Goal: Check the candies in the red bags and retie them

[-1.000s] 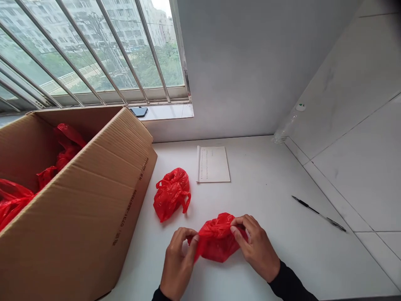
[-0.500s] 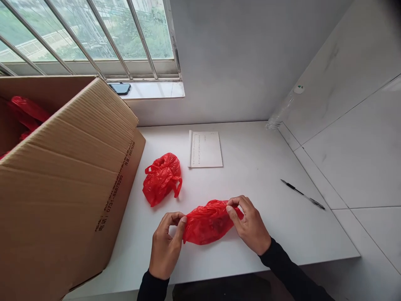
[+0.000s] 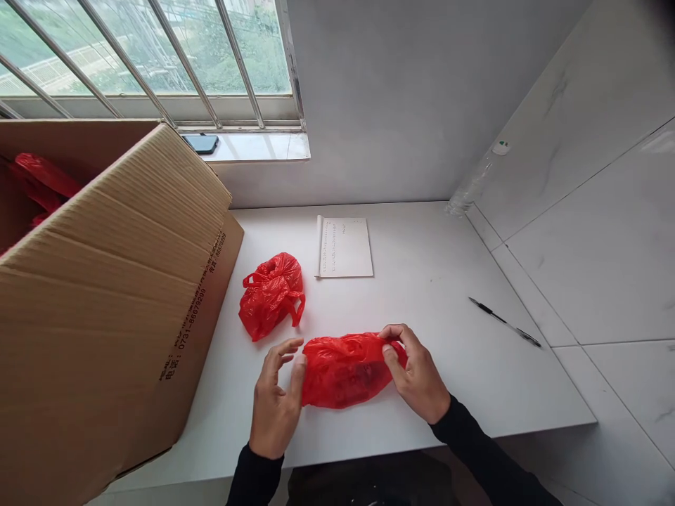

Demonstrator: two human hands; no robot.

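Observation:
A red plastic bag (image 3: 345, 372) lies near the table's front edge, with a darker lump showing through its thin film. My right hand (image 3: 414, 369) pinches the bag's right end between thumb and fingers. At the bag's left end is my left hand (image 3: 277, 404), thumb and fingers apart, close beside the film; whether the thumb touches it is hard to tell. A second red plastic bag (image 3: 273, 295), bunched up with its handles loose, sits farther back on the left.
A large open cardboard box (image 3: 121, 295) with red bags (image 3: 47, 179) inside stands on the left. A booklet (image 3: 345, 247), a pen (image 3: 505, 322) and a clear plastic bottle (image 3: 477, 181) are on the white table (image 3: 422, 281). On the windowsill rests a phone (image 3: 203, 144).
My left hand has let go of the bag's left end, its fingers spreading apart. The right hand keeps its pinch, and the bag lies flatter and a little wider.

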